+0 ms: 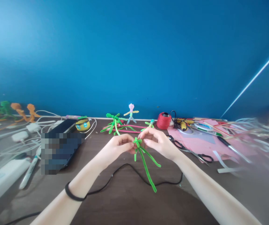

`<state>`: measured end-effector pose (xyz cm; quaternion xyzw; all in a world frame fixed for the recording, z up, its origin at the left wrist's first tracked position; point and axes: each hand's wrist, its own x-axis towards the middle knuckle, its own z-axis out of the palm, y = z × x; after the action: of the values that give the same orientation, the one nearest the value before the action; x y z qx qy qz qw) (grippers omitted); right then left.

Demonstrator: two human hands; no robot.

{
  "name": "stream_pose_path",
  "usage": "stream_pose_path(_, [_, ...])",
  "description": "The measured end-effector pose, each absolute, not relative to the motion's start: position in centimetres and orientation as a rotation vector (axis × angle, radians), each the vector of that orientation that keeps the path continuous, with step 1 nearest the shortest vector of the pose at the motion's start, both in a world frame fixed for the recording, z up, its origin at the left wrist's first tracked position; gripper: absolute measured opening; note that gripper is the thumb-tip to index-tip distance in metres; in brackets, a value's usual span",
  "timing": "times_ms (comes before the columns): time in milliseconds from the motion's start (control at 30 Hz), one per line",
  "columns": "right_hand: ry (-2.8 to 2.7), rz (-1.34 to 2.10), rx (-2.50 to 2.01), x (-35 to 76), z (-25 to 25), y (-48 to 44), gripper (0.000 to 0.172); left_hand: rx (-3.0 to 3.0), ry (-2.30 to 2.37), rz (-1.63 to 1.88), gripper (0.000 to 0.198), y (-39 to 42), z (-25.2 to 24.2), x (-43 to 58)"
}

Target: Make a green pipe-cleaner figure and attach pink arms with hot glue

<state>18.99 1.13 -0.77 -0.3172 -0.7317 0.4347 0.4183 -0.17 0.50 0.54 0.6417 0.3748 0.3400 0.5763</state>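
A black cord (111,176) is laid across the tabletop (115,206). Past it, a fuzzy green bundle (146,167) is held up in the air between the hands. It is pinched by the left hand's (119,148) fingers; the right hand's (159,143) are bent close around its top, but whether it is gripped there cannot be told. Its top is bunched into stubby bits, so some shaping seems done. Two long ends are left loose and nearly straight.
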Motion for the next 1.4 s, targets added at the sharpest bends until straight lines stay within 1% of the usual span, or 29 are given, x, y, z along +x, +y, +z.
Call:
stream_pose_path(200, [-1.94,1.064,-0.801,18.9,-0.8,1.0,0.012,1.497,0.901,0.85,0.012,0.5,0.7,0.0])
stream_pose_path(633, [-1.838,1.128,-0.896,18.8,-1.1,1.4,0.017,1.851,1.052,0.902,0.003,0.2,0.3,0.5])
stream_pose_path(933, [-1.707,1.308,-0.817,18.7,-1.0,1.5,0.023,1.549,0.815,0.935,0.012,0.6,0.0,0.2])
stream_pose_path(1067, [-1.663,1.372,-0.766,18.9,-1.1,1.6,0.022,1.392,0.733,0.874,0.012,0.5,-0.2,0.2])
stream_pose_path(1400, [-1.625,1.369,-0.731,18.6,-1.1,1.5,0.017,1.069,0.548,0.735,0.013,0.7,-1.3,0.2])
